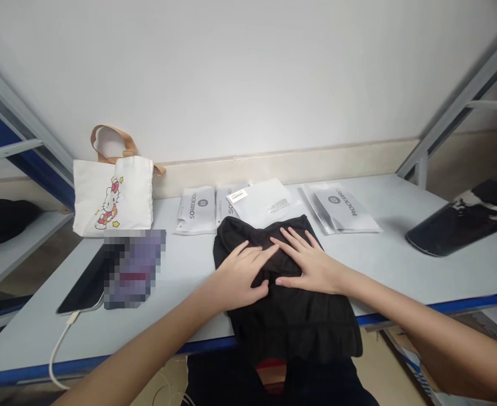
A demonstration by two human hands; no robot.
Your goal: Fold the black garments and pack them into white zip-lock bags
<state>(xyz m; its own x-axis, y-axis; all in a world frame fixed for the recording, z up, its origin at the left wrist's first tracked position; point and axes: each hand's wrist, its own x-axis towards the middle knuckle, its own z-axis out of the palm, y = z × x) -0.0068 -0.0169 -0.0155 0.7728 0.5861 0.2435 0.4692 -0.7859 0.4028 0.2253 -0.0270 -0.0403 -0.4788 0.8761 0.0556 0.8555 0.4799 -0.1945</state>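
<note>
A black fabric garment (299, 316) lies across the front of the table, its lower part hanging over the edge toward my lap. My left hand (243, 273) rests on its upper left part, fingers stretched out, thumb apart. Beside it, my right hand (309, 259) lies with spread fingers on the upper right part. Both palms face down on the cloth, and neither hand grips it. Just behind the garment is a white packet (263, 200) with a small label, partly covered by the cloth. The garment's exact kind cannot be made out.
Printed plastic packets (197, 208) lie at the back, with more packets (345, 208) to the right. A white tote bag (113, 197) stands at the back left. Before it lies a tablet-like device (85, 285) on a cable (60, 344). A dark cylindrical object (455, 220) leans in at right.
</note>
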